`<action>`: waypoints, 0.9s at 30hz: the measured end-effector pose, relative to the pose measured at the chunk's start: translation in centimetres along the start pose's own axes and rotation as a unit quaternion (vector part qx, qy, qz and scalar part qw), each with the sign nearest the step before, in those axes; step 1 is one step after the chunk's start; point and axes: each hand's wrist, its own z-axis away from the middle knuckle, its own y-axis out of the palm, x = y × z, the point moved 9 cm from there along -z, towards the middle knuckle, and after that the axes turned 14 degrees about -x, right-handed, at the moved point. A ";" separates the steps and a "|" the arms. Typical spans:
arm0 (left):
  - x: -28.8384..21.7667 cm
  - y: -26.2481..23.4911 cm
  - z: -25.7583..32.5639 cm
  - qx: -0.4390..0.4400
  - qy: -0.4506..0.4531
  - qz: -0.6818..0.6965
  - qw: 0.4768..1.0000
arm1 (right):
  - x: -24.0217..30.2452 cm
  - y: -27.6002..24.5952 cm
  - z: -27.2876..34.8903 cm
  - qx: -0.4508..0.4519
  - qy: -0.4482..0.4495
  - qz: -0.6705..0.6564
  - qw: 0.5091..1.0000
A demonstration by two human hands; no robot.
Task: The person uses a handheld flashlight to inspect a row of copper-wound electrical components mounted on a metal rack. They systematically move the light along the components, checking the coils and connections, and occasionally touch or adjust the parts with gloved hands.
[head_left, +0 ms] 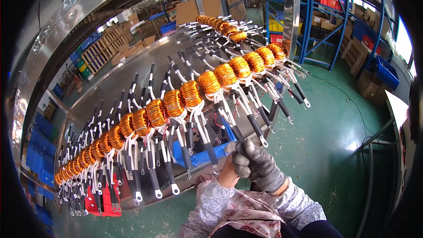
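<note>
My right hand (pixel 263 167), in a grey glove, is closed around the black sleeve (pixel 238 135) of a cable lead at the rack's near edge. My left hand (pixel 228 172) comes up beside it at the same sleeve, its fingers partly hidden behind the right hand. The lead runs up to a copper-wound toroidal coil (pixel 209 82) in a long row. White and black leads hang from these coils, many ending in ring-shaped metal lugs (pixel 175 189). The end of the lead in my hands is hidden.
The coils lie across a metal table (pixel 116 77), with a second coil row (pixel 220 26) farther back. Below the near edge are a blue bin (pixel 200 152) and a red bin (pixel 99 202). Blue shelving (pixel 308 22) stands at the back right. A thin cable (pixel 348 100) lies on the green floor.
</note>
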 end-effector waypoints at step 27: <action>-2.0 -3.0 0.6 0.028 0.068 -0.117 0.990 | -0.5 -0.6 -4.7 -0.111 -0.069 -0.019 0.991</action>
